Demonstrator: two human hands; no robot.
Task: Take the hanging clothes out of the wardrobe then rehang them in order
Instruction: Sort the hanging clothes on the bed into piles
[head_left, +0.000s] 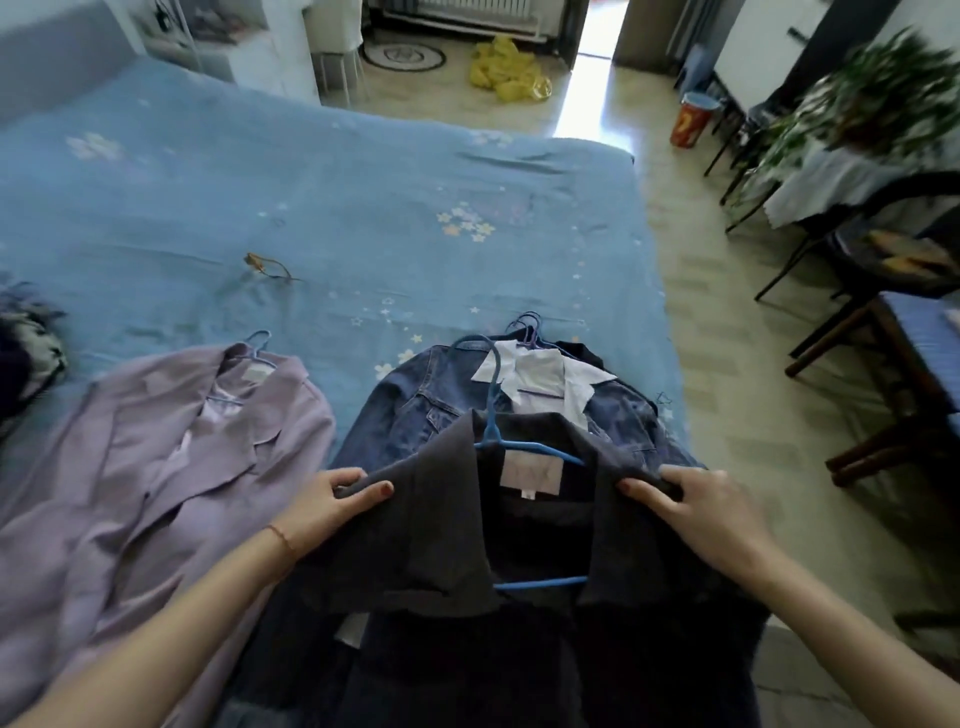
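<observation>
The dark jacket (519, 545) is on a blue hanger (524, 447), and it lies on top of a small pile of clothes at the near end of the bed (363, 182). The left hand (332, 506) holds the left shoulder of the jacket, with its thumb on top and its fingers curled under the cloth. The right hand (711, 512) holds the right shoulder the same way, thumb on top. So the jacket stretches from one hand to the other, side to side, and the hook of the hanger points away from the fingers, up the bed. Both hands look about as near to it as each other. I think the hook matters most for what comes next: to hang the jacket up again, one hand will need to let go of a shoulder and reach forward to the hook, just past the collar. Under the jacket, further from the fingers, lies a blue denim jacket (415, 410), and a white shirt (540, 379) rests on it with more hanger hooks poking out past it. Out to the side of the left hand lies a light purple coat (156, 467) on its own hanger, flat on the bed. The wardrobe is not in sight from here, so I cannot tell which way the jacket must go. On the floor beyond the bed sits a yellow bag (506, 73), and a red bucket (693, 119) stands by some dark chairs (883, 332).
</observation>
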